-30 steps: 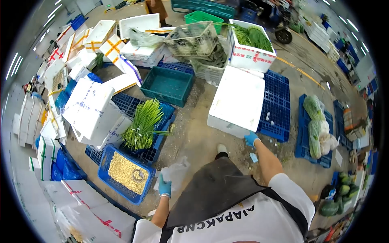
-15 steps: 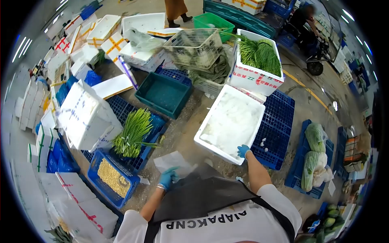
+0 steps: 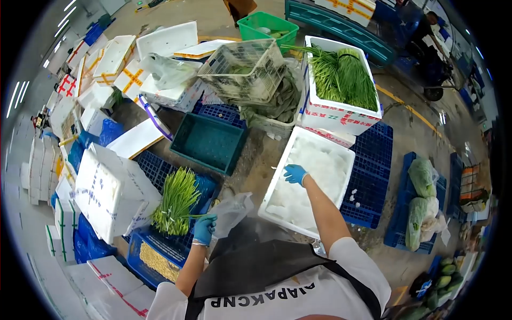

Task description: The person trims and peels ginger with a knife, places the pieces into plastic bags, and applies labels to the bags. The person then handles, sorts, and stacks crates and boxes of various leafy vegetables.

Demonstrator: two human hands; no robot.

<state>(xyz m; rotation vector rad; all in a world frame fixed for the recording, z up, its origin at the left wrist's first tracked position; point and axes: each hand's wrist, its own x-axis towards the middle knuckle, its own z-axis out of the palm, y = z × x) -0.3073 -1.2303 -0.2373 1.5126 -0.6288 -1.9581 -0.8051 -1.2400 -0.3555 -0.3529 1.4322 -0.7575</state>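
My right hand (image 3: pixel 295 174), in a blue glove, rests with fingers spread on the white contents (image 3: pixel 314 160) of an open foam box (image 3: pixel 265 210). My left hand (image 3: pixel 204 229), also gloved in blue, is closed at the edge of a thin clear plastic bag (image 3: pixel 233 210), which hangs beside it. Just left of that hand lies a bunch of green stalks (image 3: pixel 177 202). Below the stalks, a blue basket (image 3: pixel 140 269) holds pale yellow pieces (image 3: pixel 157 261).
Beyond the foam box stands a box of long greens (image 3: pixel 344 77). A teal crate (image 3: pixel 209 143) and a grey crate (image 3: pixel 245 69) lie ahead. Foam boxes (image 3: pixel 106 192) are piled at left. Bagged vegetables (image 3: pixel 421 208) sit on a blue pallet at right. A person (image 3: pixel 426 37) is at the back right.
The foam box's lid has come off, showing the white contents. My right hand has moved from the box's near corner onto the contents. My left hand has moved toward the green stalks.
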